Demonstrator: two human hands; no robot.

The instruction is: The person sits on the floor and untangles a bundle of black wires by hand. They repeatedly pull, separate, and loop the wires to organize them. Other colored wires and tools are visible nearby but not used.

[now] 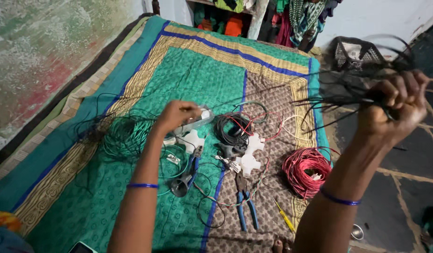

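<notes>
Fingers of the right hand (398, 107) are curled into a tight fist around a bundle of black cable ties (350, 93), whose thin ends splay out leftward and upward from the grip. This hand is raised high, forearm angled up from the lower middle of the view, a blue bangle on the wrist, and it sits off the bed's right edge, above the dark stone floor (404, 178). The left hand (176, 115) reaches forward over the green patterned bedspread (193, 75), fingers bent and pinched down on a clear plastic piece (197, 119); how firmly it grips cannot be told.

Taking the red wire coil (306, 169) as the landmark: the right hand hangs above and to the right of it, well apart. Left of the coil lie white cross-shaped plastic fittings (249, 161), then a black wire coil (231, 127) further up. Blue-handled pliers (244, 206) lie below and left of the coil, a yellow screwdriver (284, 216) just below it. A green wire coil (125, 136) lies far left, beyond the left forearm.

The upper half of the bedspread is bare cloth. The coil lies close to the bed's right border.
</notes>
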